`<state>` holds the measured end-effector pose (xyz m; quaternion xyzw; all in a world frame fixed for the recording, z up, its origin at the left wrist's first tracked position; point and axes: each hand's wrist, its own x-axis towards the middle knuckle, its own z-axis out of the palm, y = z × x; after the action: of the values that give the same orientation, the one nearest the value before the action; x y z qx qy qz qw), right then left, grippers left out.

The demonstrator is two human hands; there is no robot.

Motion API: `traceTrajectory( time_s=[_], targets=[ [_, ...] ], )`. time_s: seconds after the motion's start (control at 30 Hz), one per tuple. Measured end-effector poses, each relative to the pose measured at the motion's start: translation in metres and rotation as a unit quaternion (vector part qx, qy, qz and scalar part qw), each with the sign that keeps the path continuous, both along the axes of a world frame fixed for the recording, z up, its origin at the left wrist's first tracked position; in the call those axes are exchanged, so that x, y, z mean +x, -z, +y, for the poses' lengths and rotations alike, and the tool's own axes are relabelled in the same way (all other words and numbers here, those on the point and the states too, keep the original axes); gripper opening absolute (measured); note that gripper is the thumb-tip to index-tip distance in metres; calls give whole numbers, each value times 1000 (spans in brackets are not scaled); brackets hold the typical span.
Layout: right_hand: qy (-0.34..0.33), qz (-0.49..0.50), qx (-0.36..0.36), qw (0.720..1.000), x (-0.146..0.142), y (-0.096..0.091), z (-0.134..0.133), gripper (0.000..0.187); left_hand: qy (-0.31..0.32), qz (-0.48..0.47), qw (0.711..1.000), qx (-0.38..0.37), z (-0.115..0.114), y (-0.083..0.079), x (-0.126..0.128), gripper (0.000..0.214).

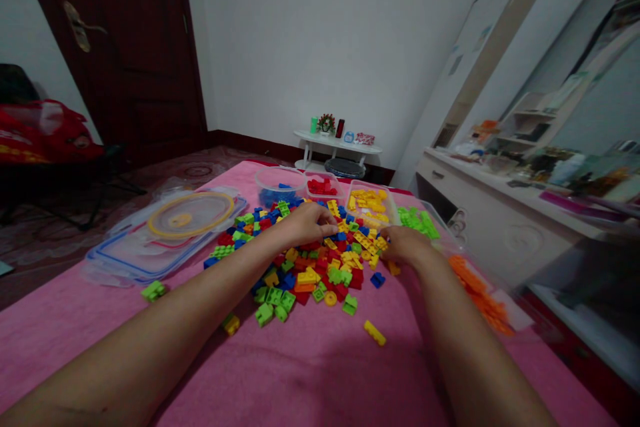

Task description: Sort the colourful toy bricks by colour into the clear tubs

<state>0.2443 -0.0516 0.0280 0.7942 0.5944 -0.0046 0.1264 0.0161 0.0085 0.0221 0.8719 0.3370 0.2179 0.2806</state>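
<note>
A heap of small plastic building bricks (310, 260) in red, yellow, blue and green lies on a pink cloth (320, 360). My left hand (307, 221) rests on the far side of the heap with its fingers curled down into the bricks. My right hand (406, 243) is at the heap's right edge, fingers bent onto yellow bricks. What either hand holds is hidden. Behind the heap stand clear tubs: one of blue bricks (278, 188), one of red bricks (323, 187), one of yellow bricks (370, 203).
Green bricks (417, 220) and orange bricks (480, 297) lie in trays along the right edge. Stacked clear lids (170, 230) sit at the left. Stray bricks (375, 332) lie nearer me. A white dresser (500, 213) stands right, a low white table (337, 143) and dark door (135, 47) behind.
</note>
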Motion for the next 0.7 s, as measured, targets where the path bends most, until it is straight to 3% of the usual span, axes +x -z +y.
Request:
traceTrajectory(
  time_s=[0.27, 0.37, 0.53, 0.57, 0.63, 0.7],
  targets=[
    [6, 52, 39, 998, 7, -8, -1, 49, 1, 7, 1000, 1, 2, 3, 0, 28],
    [-3, 167, 78, 983, 10, -20, -6, 51, 1, 12, 1000, -3, 0, 0, 0, 27],
    [-47, 339, 25, 939, 3, -28, -12, 41, 8, 25, 1000, -1, 0, 2, 1, 29],
    [-47, 345, 57, 936, 2, -26, -10, 38, 12, 26, 1000, 2, 0, 3, 2, 29],
    [-30, 342, 195, 919, 2, -20, -1, 39, 18, 28, 999, 8, 2, 6, 3, 30],
    [-5, 334, 345, 877, 4, -12, 9, 52, 25, 33, 999, 12, 2, 8, 5, 29]
  ],
)
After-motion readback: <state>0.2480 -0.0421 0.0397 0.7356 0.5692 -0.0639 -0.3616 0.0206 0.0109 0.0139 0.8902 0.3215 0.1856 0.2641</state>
